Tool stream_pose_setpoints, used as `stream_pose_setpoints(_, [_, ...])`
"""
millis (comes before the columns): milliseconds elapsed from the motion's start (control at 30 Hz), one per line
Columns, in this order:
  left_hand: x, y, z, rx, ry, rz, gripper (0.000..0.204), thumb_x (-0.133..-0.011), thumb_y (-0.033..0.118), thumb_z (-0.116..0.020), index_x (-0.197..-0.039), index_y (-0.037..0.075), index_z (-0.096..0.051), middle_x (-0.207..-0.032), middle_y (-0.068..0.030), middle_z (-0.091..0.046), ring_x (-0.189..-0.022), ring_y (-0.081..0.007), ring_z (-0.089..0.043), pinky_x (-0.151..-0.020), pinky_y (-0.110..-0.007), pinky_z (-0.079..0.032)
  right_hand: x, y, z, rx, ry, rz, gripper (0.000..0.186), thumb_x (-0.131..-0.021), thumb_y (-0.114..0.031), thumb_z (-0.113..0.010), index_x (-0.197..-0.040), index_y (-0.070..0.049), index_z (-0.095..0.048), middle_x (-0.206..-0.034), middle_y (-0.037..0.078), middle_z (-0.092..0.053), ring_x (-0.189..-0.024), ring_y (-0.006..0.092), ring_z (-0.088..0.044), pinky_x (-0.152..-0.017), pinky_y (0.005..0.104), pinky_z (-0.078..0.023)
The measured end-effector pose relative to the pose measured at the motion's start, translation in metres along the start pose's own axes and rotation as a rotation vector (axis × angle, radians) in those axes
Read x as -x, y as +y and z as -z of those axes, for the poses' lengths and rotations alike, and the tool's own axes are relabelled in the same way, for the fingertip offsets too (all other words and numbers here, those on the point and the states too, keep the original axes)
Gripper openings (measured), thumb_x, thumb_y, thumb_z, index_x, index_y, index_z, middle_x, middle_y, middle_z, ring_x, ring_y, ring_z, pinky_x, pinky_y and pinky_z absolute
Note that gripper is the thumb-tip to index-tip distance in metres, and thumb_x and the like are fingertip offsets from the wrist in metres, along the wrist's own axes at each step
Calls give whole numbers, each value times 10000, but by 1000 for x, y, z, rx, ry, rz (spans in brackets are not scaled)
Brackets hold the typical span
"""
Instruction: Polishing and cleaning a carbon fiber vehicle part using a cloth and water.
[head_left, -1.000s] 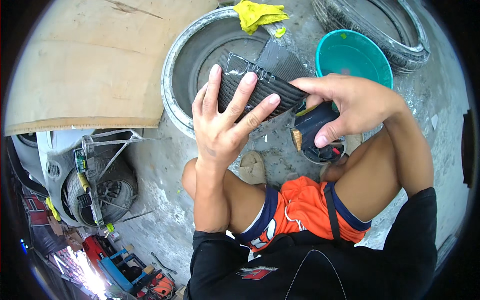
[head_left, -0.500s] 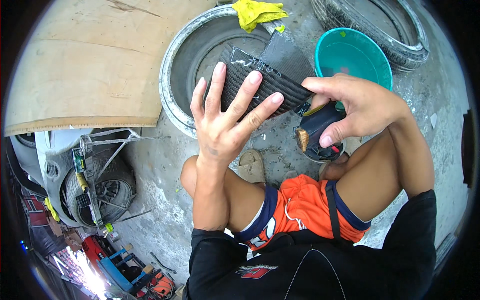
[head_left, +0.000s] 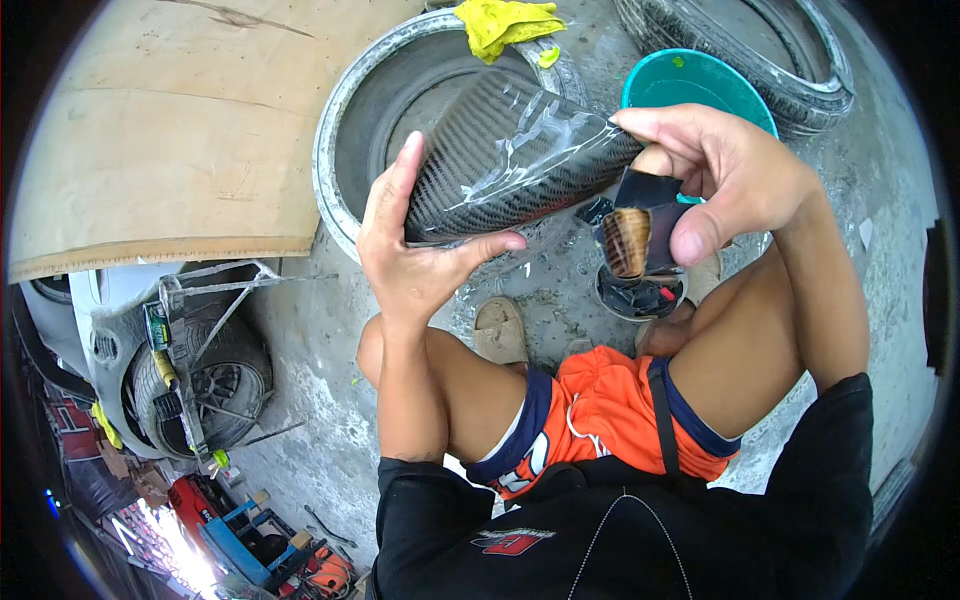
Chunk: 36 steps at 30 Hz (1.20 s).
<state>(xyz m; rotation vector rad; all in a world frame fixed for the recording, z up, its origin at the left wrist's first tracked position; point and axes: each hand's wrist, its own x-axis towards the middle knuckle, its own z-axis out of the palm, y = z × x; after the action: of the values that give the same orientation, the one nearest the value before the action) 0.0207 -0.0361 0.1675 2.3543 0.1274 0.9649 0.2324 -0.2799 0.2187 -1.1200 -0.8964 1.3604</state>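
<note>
A glossy carbon-fibre panel (head_left: 500, 160), black and curved with a woven pattern and wet-looking white streaks, is held up over a tyre (head_left: 335, 170). My left hand (head_left: 400, 260) grips its lower left edge between thumb and fingers. My right hand (head_left: 745, 170) pinches the panel's right corner with the fingertips. The same hand also holds a block with a brown, striped end (head_left: 627, 243), wrapped in a black sheet that looks like sandpaper (head_left: 660, 215). Below that block, a small round container (head_left: 640, 300) holds black pieces and a small red bit.
A yellow cloth (head_left: 505, 25) lies on the tyre's far rim. Behind my right hand stands a teal basin (head_left: 690, 80), with another tyre (head_left: 770, 75) beyond it. A wooden board (head_left: 160, 130) fills the far left, above a grey car body part (head_left: 105, 320). Bright sparks (head_left: 165, 545) show lower left.
The panel has turned, so its broad glossy face now shows. My left hand has shifted from lying spread across it to gripping its edge. The wrapped block has tilted, showing its brown end.
</note>
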Motion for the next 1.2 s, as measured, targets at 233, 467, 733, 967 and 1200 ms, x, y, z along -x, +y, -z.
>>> stream_pose_setpoints(233, [5, 7, 4, 223, -23, 236, 1191, -423, 409, -1055, -1428, -7, -570, -1194, -166, -710, -1074, -242, -704, -950, -368, -567, -5, 10, 4, -262, -59, 74, 1079, -740, -198, -944, -1500, 180, -277, -1240, 200, -699, -1094, 164, -693, -943, 284, -568])
stream_pose_setpoints(467, [5, 6, 4, 187, -4, 171, 1226, -439, 412, -1055, -1460, -11, -525, -1188, -176, -707, -1067, -250, -709, -935, -369, -575, -5, 9, 7, -233, -119, 90, 1013, -760, -168, -923, -1479, 182, -302, -1212, 189, -710, -1045, 147, -702, -907, 269, -574])
stream_pose_setpoints(733, [4, 5, 4, 223, -3, 145, 1242, -442, 388, -1059, -1478, -11, -502, -1194, -178, -703, -1067, -251, -712, -931, -374, -578, -1, 0, -2, -184, 39, -31, 1288, -604, -327, -1021, -1527, 148, -260, -1049, 157, -742, -911, 166, -741, -771, 271, -603])
stream_pose_setpoints(967, [2, 3, 8, 251, -70, 179, 1262, -450, 330, -1063, -1499, -31, -461, -1247, -200, -680, -1116, -256, -691, -979, -374, -556, 0, 2, 1, -161, -139, 44, 1055, -751, -153, -930, -1513, 158, -271, -1147, 179, -733, -948, 120, -709, -787, 240, -582])
stream_pose_setpoints(1200, [1, 5, 9, 236, -76, 192, 1083, -463, 326, -1065, -1368, -36, -593, -1191, -164, -711, -1090, -220, -694, -964, -352, -556, 2, 1, -4, -155, -49, 7, 1288, -677, -245, -986, -1588, 113, -149, -999, 161, -740, -902, 182, -740, -793, 288, -593])
